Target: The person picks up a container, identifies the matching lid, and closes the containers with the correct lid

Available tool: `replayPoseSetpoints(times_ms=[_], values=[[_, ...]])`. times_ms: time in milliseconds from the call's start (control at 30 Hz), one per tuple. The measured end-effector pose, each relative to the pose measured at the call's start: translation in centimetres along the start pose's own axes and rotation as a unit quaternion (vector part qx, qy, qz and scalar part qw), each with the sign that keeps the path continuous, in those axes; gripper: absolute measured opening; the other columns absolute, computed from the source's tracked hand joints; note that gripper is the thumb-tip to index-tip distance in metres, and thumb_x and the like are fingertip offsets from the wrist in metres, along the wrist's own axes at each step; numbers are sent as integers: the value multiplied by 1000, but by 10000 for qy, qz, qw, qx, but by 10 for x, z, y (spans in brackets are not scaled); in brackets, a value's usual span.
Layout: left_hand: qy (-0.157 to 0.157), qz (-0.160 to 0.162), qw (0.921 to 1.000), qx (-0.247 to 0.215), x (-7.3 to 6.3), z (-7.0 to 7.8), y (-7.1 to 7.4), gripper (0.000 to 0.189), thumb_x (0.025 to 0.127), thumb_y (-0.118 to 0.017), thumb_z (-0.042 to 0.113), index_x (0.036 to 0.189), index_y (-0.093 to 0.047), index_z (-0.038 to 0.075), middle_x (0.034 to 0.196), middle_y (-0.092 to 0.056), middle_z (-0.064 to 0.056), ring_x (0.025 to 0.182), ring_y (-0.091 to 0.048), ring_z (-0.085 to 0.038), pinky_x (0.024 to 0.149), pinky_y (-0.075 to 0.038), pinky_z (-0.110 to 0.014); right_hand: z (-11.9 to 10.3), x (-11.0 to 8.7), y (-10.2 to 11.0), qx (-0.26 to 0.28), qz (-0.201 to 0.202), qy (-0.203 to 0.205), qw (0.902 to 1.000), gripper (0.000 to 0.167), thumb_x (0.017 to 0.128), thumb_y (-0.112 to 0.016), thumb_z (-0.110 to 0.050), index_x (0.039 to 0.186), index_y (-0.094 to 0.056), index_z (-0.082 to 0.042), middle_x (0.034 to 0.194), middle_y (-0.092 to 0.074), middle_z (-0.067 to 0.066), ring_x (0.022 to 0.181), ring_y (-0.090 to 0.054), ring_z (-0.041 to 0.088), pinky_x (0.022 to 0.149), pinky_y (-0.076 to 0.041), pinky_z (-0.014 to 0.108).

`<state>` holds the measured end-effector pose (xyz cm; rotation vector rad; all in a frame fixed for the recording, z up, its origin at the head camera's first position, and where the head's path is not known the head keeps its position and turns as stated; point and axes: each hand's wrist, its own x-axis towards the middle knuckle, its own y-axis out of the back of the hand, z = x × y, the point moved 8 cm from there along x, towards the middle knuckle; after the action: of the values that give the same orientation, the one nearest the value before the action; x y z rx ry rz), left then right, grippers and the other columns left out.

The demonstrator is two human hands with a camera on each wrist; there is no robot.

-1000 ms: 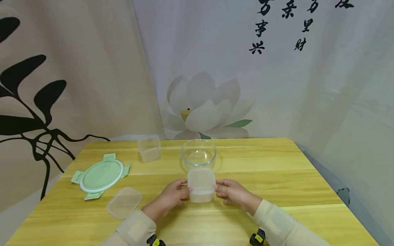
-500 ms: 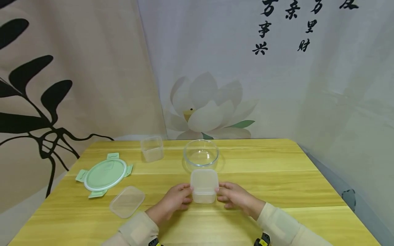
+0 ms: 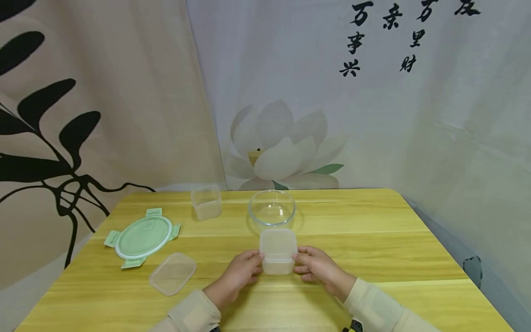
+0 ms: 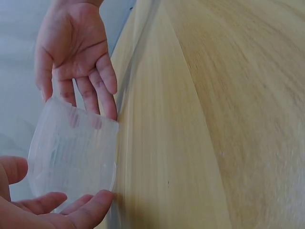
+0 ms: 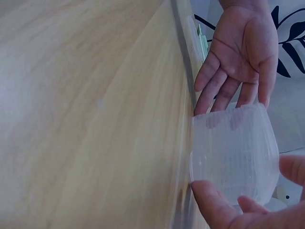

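Wooden table [image 3: 373, 235]: frosted plastic box [image 3: 278, 253] at its middle, well in from the far edge.
Likely light, springy and slick, best taken by opposite sides, where left hand [image 3: 239, 273] and right hand [image 3: 321, 268] pinch it; broad face upward, near-square, no clear long axis; beyond, glass bowl [image 3: 272, 224]; toward the left edge, green lid [image 3: 143, 237].

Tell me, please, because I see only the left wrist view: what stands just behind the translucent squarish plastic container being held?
Observer: In the head view, a round clear glass bowl stands behind the container.
Operator: Does any lid lie to the left of them?
Observer: Yes, a round green plastic lid with four flaps.
Operator: And what lies nearest to this lid, please, toward the front?
Observer: A flat translucent plastic piece with rounded corners, a little to its right.
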<state>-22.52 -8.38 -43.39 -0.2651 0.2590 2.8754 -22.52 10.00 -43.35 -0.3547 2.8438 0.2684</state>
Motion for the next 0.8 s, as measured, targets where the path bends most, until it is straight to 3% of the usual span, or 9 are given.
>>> replayPoseSetpoints(times_ms=[233,600,800], values=[[-35,72,10000,1,1,0,-4,48,101,-47,25,131,-47,-13,125,-55,-33,111,-57,-46,86,-52,-52,1,-1,2,40,347,86,9994,52,95,-57,-22,132,-45,13,119,-61,26,105,-62,38,83,-54,47],[-180,52,9998,8,4,7,-13,50,101,-47,26,134,-47,-11,127,-55,-29,110,-58,-42,85,-52,-49,1,-6,11,177,470,196,9985,52,95,-56,-22,131,-44,13,119,-61,26,106,-61,40,84,-54,48],[-149,104,9998,-22,7,12,-15,50,101,-48,26,134,-47,-12,125,-55,-28,108,-58,-39,86,-52,-49,-2,-5,17,182,755,108,9969,47,95,-56,-21,129,-48,10,120,-60,25,106,-61,41,82,-55,48]])
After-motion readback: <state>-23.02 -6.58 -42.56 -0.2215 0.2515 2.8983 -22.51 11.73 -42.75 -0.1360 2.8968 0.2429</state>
